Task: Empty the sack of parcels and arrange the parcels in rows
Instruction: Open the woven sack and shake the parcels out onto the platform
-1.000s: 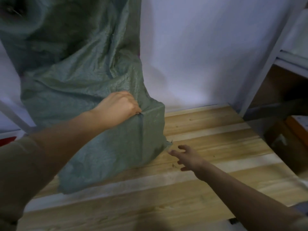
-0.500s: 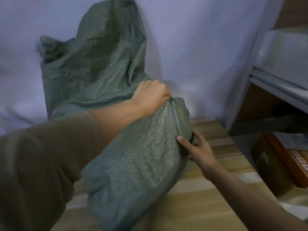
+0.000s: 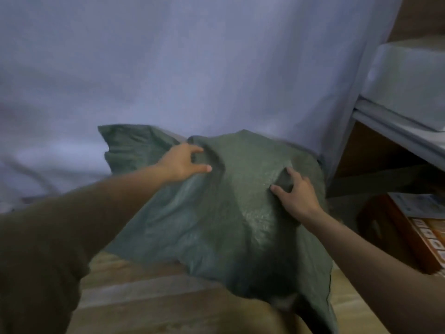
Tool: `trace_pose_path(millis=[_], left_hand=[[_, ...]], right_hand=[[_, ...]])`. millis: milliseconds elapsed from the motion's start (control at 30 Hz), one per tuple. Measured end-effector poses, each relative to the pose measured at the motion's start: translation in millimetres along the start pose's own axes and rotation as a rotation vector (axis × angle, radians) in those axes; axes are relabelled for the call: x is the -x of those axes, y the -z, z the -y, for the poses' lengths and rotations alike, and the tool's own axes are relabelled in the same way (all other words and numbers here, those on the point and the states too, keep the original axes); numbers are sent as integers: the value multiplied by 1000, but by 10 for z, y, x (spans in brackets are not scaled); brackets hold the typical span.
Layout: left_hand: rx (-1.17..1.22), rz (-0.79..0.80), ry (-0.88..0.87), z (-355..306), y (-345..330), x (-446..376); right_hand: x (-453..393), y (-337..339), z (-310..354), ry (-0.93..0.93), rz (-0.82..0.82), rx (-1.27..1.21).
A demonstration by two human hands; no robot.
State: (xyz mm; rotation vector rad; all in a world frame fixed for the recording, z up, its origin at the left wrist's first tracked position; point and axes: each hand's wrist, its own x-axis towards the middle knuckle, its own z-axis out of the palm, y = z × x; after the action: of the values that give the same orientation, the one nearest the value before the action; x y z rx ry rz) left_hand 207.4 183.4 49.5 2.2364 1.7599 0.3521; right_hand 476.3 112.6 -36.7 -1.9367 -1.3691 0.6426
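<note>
A large green woven sack (image 3: 216, 213) lies tipped over on the wooden table (image 3: 134, 292), bulging with hidden contents. My left hand (image 3: 184, 162) pinches a fold of the sack near its top left. On the right side, my right hand (image 3: 295, 191) grips a bunched ridge of the fabric. The sack's open edge (image 3: 313, 297) hangs toward me at the bottom, with something pale just showing under it. No parcel is plainly visible.
A white cloth backdrop (image 3: 192, 68) hangs behind the table. To the right stands a grey shelf frame (image 3: 395, 131) bearing a wrapped white bundle (image 3: 409, 75). Below it sits an orange cardboard box (image 3: 419, 237).
The sack has gone from standing upright to lying tipped over toward me. My left hand moved up along it, and my right hand went from touching its side to gripping its top.
</note>
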Motion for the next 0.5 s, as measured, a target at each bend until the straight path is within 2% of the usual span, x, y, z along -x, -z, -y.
trace_pose_path(millis=[100, 200, 333, 433, 500], left_hand=[[-12, 82, -20, 135, -249, 216], [-38, 36, -188, 31, -401, 368], [-282, -11, -529, -332, -584, 542], [-399, 15, -551, -459, -747, 530], [-435, 4, -550, -474, -803, 492]], right_hand=[[106, -46, -41, 47, -12, -14], [223, -14, -127, 41, -65, -113], [412, 18, -494, -258, -136, -228], [643, 21, -851, -501, -69, -225], [836, 54, -1003, -609, 40, -296]])
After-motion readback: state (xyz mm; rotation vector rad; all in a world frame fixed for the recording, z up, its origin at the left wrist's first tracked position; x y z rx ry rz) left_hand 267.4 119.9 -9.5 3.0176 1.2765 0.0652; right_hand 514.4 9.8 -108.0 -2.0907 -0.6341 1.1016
